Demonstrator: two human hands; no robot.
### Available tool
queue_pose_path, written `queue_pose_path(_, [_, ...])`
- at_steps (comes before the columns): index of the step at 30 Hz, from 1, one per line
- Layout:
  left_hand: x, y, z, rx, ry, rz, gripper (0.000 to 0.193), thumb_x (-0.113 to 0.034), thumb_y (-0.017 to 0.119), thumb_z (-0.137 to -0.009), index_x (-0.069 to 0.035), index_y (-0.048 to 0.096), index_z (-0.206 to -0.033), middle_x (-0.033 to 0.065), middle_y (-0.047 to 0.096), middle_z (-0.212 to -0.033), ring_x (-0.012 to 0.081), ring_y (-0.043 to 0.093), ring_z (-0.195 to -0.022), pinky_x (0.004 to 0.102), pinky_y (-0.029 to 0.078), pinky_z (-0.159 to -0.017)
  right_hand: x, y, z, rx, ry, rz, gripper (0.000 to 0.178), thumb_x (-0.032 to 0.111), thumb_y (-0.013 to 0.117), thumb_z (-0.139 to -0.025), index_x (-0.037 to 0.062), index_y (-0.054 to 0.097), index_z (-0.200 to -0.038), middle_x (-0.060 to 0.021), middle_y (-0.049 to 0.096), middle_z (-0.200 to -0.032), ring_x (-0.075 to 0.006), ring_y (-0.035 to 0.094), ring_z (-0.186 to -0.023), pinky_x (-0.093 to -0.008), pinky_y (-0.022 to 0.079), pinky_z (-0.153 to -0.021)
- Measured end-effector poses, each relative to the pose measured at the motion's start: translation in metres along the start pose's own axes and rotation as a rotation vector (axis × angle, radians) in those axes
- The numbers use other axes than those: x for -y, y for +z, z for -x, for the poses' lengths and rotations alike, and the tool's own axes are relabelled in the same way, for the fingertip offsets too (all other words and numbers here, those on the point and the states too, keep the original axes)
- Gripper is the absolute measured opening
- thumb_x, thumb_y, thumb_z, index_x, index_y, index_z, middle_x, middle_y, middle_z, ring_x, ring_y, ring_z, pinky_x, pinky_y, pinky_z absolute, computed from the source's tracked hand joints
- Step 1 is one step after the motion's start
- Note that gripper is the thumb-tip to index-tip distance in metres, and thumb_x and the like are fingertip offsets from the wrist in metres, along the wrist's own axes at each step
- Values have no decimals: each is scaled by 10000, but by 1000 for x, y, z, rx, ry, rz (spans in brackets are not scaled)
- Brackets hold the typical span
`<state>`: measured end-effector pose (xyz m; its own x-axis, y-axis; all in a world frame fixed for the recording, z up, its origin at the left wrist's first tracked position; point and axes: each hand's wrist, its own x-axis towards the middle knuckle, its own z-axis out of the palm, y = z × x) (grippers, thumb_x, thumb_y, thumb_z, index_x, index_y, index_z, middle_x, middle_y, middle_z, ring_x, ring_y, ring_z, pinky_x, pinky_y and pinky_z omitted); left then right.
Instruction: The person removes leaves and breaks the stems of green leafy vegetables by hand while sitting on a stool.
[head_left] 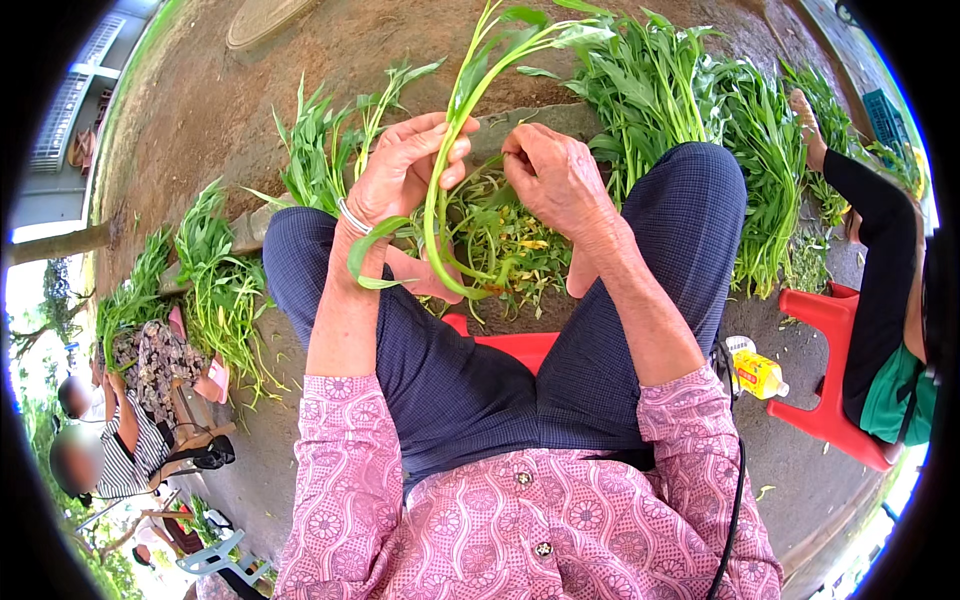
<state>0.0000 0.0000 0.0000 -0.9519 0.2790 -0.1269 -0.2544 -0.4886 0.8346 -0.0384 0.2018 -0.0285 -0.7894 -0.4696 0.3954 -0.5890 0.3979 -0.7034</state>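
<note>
Yellow bottle (760, 375), contents unclear, lies rightward; left hand (402, 166) holds leafy stem (431, 222).

Print showed on the bottle (765, 376) lying on the ground (800, 470) between three and four o'clock from the middle of the view, its cap end pointing toward four o'clock. Its yellow label (752, 368) bore a short row of red characters, and a white patch (740, 345) toward its eleven o'clock end carried small dark marks. Both were too small and blurred to be read with certainty.
</note>
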Motion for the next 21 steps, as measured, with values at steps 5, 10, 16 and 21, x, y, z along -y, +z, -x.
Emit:
queue_pose_path(5, [4,4,-4,-21,2,-9,303,-161,556,-922,60,578,-1129,50,563,-786,117,481,-600,227,401,-557,7,8,-2,-139,158,-189,131,124,579,-823,-7,576,-818,-167,613,-675,-304,636,-618,-379,501,-588])
queue_pose_path(10, [5,5,-3,-21,7,-3,314,-161,538,-928,65,565,-1144,43,535,-786,111,460,-592,222,394,-554,11,3,-6,-109,429,-537,163,116,563,-843,-34,602,-893,-111,622,-635,-182,652,-603,-322,510,-591])
queue_pose_path(16, [4,3,-4,11,11,-7,321,-167,530,-931,68,561,-1149,44,532,-792,105,454,-590,210,387,-546,3,5,-9,-193,251,-463,155,72,558,-798,-38,644,-866,-128,656,-731,-173,653,-696,-296,495,-604])
queue_pose_path(21, [2,6,-6,-12,-6,-27,314,-168,525,-934,56,566,-1150,34,528,-789,95,454,-588,202,383,-538,7,1,-9,-22,165,-393,125,71,573,-779,14,650,-860,-129,642,-790,-247,634,-654,-341,490,-605])
